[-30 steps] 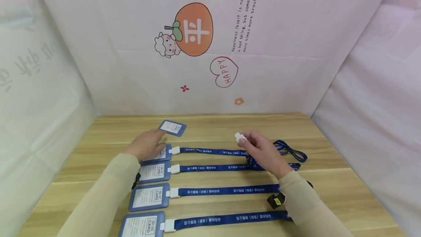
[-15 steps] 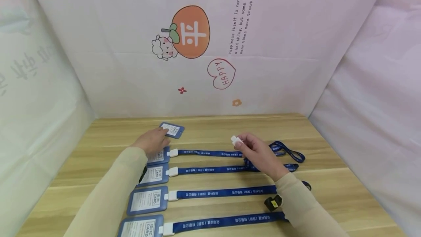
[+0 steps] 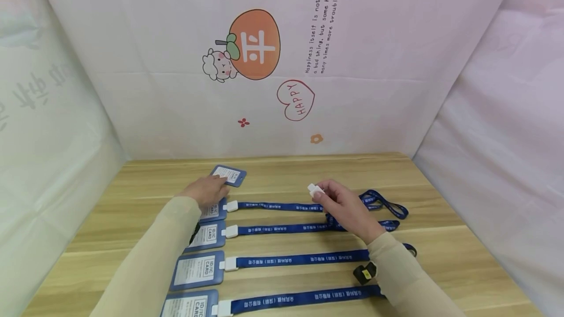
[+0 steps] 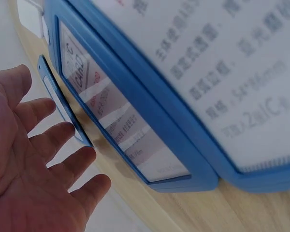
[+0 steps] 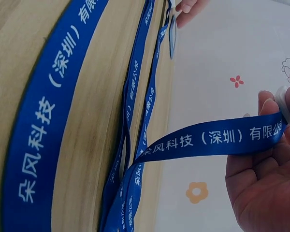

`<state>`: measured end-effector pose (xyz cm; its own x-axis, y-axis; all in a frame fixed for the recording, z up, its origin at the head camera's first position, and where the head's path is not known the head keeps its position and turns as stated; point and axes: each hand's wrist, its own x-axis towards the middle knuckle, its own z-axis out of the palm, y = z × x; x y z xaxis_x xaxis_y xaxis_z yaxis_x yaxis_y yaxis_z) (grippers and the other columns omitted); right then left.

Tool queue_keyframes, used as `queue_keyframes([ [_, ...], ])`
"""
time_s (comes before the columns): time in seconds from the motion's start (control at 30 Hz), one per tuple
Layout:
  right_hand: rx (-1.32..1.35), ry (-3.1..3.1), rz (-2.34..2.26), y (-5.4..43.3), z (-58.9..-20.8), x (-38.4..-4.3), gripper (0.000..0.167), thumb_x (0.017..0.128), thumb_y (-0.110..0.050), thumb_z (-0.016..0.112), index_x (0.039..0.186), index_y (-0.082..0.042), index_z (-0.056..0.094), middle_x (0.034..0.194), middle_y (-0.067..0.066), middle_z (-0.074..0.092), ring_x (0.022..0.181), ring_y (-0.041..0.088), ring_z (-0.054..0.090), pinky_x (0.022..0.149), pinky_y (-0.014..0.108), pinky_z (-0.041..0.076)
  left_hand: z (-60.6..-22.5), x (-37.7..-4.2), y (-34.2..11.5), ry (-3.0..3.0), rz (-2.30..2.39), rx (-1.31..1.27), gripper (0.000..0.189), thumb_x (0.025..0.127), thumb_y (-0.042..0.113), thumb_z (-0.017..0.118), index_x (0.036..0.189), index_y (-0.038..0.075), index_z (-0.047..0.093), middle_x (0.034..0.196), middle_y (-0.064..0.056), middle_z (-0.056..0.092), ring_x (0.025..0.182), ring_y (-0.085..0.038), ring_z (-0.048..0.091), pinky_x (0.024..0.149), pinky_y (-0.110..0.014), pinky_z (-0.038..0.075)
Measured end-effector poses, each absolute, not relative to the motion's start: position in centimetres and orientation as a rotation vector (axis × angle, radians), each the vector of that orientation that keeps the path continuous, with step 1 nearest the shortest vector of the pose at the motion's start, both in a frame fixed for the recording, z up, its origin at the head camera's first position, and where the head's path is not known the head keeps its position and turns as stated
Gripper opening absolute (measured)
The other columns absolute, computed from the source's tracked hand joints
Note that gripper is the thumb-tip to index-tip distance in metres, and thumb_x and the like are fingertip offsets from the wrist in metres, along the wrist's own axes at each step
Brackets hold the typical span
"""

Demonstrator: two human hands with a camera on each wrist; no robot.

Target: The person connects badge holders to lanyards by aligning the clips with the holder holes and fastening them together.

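Observation:
At the far left of the table, my left hand [image 3: 207, 191] reaches over the farthest attached card holder, fingertips at a loose blue ID card holder [image 3: 230, 175]. In the left wrist view its fingers [image 4: 63, 135] are spread and relaxed beside that thin holder [image 4: 63, 104]; whether they touch it I cannot tell. My right hand [image 3: 345, 207] is raised above the table and pinches the white plastic clip [image 3: 315, 190] of a blue lanyard between thumb and fingers. From that clip the lanyard strap [image 5: 208, 140] hangs down in the right wrist view, printed with white characters.
Several blue card holders [image 3: 197, 270] lie in a column at the left, clipped to blue lanyards [image 3: 299, 259] stretched rightward. Lanyard loops [image 3: 387, 204] lie beyond my right hand. A printed white cloth [image 3: 365, 111] stands behind the wooden table [image 3: 273, 165].
My left hand has moved slightly right and onto the loose card holder's near edge. My right hand still pinches the clip, now a little further left. The view has shifted slightly.

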<state>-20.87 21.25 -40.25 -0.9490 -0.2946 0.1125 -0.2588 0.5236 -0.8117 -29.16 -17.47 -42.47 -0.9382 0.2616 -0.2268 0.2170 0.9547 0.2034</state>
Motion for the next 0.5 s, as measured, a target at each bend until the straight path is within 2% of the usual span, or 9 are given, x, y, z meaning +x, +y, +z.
queue_keyframes([
  [0.13,-0.499,2.708,-1.435,21.17,-40.25,-20.86,0.032,0.106,-0.047,0.058,0.125,-0.022,0.064,0.097,0.003,0.065,0.084,0.025,0.06,0.067,0.029,0.052,-42.41,-28.93,-17.45,2.851,0.249,0.328,0.058,0.11,0.04,0.044,0.158,0.008,0.044,0.163,-0.02,0.041,0.151,-0.045,0.036,0.125,-0.061,0.028],
  [0.3,-0.498,2.708,-1.435,21.17,-40.32,-20.8,0.032,0.106,-0.046,0.058,0.126,-0.021,0.064,0.097,0.005,0.065,0.084,0.025,0.06,0.067,0.028,0.052,-42.11,-28.52,-17.45,2.877,0.221,0.339,0.053,0.109,0.038,0.049,0.153,0.009,0.053,0.156,-0.019,0.051,0.146,-0.045,0.044,0.122,-0.061,0.034],
  [0.5,-0.501,2.71,-1.436,21.2,-40.49,-20.86,0.032,0.106,-0.046,0.058,0.126,-0.021,0.064,0.101,0.012,0.066,0.084,0.025,0.06,0.067,0.028,0.052,-41.89,-28.25,-17.7,2.892,0.2,0.355,0.049,0.108,0.037,0.053,0.149,0.012,0.058,0.153,-0.022,0.054,0.142,-0.046,0.048,0.118,-0.063,0.038],
])
